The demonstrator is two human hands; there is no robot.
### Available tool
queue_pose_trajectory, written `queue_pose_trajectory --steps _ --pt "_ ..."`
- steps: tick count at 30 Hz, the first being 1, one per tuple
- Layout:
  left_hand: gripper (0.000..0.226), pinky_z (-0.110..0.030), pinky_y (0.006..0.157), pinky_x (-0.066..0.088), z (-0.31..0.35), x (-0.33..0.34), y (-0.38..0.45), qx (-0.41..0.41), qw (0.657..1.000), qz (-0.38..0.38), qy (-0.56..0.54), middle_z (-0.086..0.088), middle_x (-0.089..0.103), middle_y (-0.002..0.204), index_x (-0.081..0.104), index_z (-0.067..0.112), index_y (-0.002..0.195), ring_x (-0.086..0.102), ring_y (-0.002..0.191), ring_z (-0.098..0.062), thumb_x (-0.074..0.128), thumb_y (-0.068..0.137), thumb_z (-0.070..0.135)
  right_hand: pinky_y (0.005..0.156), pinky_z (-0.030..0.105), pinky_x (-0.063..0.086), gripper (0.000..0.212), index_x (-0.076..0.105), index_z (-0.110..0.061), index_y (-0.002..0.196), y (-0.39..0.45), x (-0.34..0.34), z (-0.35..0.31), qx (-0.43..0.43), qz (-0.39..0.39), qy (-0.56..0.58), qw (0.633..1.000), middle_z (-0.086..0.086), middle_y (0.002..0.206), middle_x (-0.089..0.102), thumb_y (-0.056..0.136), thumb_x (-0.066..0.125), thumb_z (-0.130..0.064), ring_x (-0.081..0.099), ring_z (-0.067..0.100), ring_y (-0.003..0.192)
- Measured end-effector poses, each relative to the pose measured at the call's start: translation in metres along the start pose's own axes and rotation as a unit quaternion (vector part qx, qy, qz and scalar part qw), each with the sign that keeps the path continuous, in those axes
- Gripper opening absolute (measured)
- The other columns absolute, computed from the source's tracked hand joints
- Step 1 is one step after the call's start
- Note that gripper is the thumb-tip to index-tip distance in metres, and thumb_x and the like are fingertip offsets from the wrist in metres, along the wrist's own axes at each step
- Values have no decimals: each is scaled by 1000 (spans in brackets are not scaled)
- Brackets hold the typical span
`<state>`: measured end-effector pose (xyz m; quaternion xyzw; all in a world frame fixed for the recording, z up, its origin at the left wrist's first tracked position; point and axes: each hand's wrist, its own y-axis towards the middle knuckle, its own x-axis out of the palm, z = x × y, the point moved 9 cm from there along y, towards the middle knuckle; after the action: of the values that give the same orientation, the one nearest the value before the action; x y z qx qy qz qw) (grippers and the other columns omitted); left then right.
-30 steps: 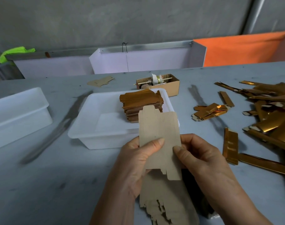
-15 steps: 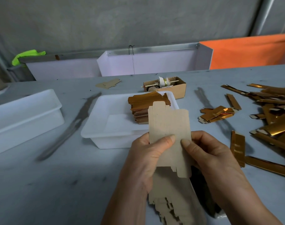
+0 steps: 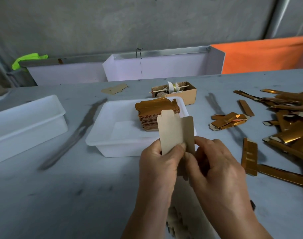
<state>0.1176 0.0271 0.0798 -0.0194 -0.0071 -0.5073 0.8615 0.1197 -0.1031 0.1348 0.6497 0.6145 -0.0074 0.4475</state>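
Several brown blanks (image 3: 188, 213) lie under the wrists. Left hand (image 3: 157, 163) and right hand (image 3: 219, 169) both pinch one cardboard box blank (image 3: 173, 130), held upright above the table (image 3: 78, 195), right panel partly folded. Beyond it, white tray (image 3: 123, 150) with stacked gold blanks (image 3: 152, 109); farther, small open carton (image 3: 190, 94).

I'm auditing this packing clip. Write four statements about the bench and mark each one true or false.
1. The left hand and right hand both hold the cardboard blank. True.
2. The gold stack sits inside the white tray, with the small cardboard box behind it. True.
3. The blank lies flat in the tray. False: the hands hold it up in the air.
4. The stack fills the whole tray. False: it occupies only the far right part.
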Motion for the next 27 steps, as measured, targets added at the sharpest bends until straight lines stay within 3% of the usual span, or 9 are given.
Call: queue_pose_trajectory --steps 5,8,10,12,15,18,20,23,27 --pt "12 -28 56 56 0 4 -3 -9 999 -45 -1 0 72 72 74 17 85 70 69 -16 65 89 22 62 29 51 49 52 -28 131 -5 11 -4 -7 -77 87 993 -9 80 54 89 34 -44 59 9 70" --pt "30 -28 60 52 1 14 -7 -23 993 -119 -9 -3 68 70 73 16 83 65 67 -15 59 89 42 58 26 52 47 53 -21 133 -4 11 0 -6 -66 50 997 -5 79 54 89 39 -35 59 12 65" --pt "30 -19 56 50 7 19 -11 -2 989 -147 22 4 66 64 72 12 84 64 61 -6 58 94 37 59 16 48 43 54 -19 132 -4 10 6 -1 -59 22 998 -5 80 56 89 47 -27 58 10 65" --pt "24 -17 52 49 11 13 -12 29 987 -132 84 7 66 63 71 15 85 64 60 -2 55 96 28 65 15 48 42 54 -30 130 -5 12 15 44 -87 65 993 -8 78 61 88 54 -28 61 8 69" --pt "30 -42 76 56 10 11 -12 34 978 -167 118 -7 71 81 70 20 92 68 79 -20 52 93 44 65 20 50 48 54 -45 115 -12 15 47 228 -113 237 938 -8 75 65 68 60 -52 63 4 70" --pt "28 -43 91 52 8 19 -22 -9 967 -232 105 2 74 92 71 33 99 70 92 -13 55 83 49 61 21 53 36 72 -26 97 -17 23 51 315 -157 410 842 3 81 70 66 64 -43 69 12 76" --pt "21 -39 90 53 5 20 -22 -26 969 -223 101 5 75 93 67 26 104 70 90 -9 59 90 40 56 18 53 25 75 -17 85 -17 25 44 320 -176 466 806 10 80 70 70 62 -33 69 18 73" --pt "17 -25 77 54 2 13 -17 -28 978 -167 124 8 75 88 60 26 102 70 81 -2 63 88 35 56 20 53 23 74 -14 81 -17 26 46 313 -165 460 814 13 79 70 70 61 -30 68 22 72" --pt "7 -35 77 58 3 10 -22 -7 987 -123 100 4 74 78 70 20 86 71 76 -11 70 85 27 58 27 55 21 73 -13 78 -21 26 54 326 -127 441 827 18 76 67 71 61 -29 62 23 68"
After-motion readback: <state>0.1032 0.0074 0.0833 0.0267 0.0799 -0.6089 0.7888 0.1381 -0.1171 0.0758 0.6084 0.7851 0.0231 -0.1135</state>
